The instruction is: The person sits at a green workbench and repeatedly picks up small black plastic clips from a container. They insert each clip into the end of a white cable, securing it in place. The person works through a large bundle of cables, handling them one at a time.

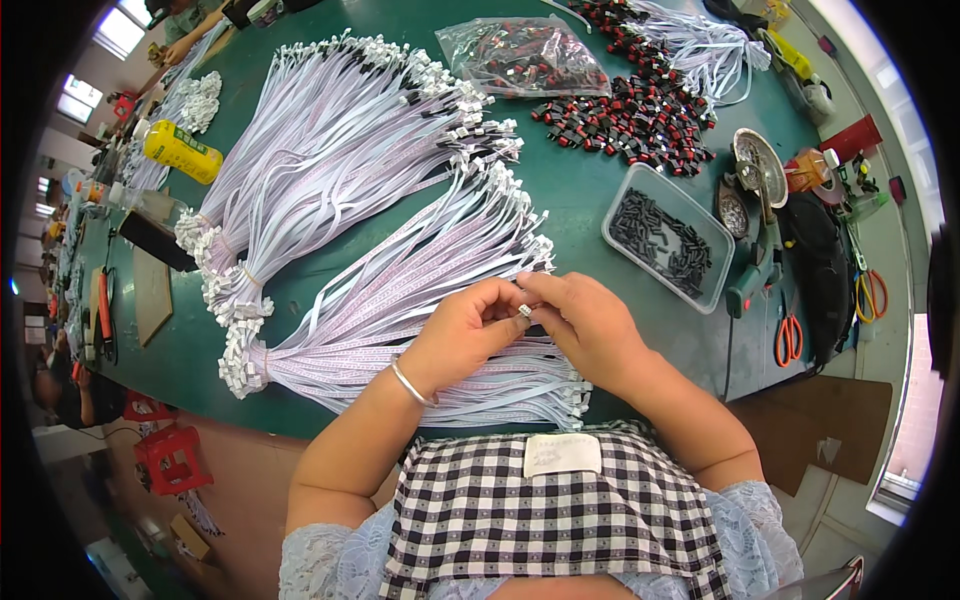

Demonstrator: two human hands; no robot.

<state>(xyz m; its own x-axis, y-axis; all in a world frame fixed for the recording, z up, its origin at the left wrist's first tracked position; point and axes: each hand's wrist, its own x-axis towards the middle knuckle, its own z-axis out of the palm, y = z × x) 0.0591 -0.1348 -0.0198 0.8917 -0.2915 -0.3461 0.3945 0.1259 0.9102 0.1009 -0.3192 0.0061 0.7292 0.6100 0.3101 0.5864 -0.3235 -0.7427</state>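
Note:
My left hand (455, 335) and my right hand (592, 325) meet over the near bundle of flat white cables (385, 325). Between the left thumb and fingers a small white connector (525, 311) shows, pinched at a cable end. The right thumb and forefinger close in on the same spot, though the fingers partly hide what they grip. More white connectors (240, 370) cluster at the bundle's tied left end. Behind it lies a second, larger bundle of white cables (330, 150), fanned out to the upper right with dark pieces on some ends.
Right of my hands stands a clear plastic box (612, 215) of short black tubes (650, 230). Beyond are a pile of red-and-black parts (640, 120) and a clear bag (520, 55) of them. Orange-handled scissors (789, 340) and a metal dish (760, 165) lie right; a yellow bottle (182, 150) left.

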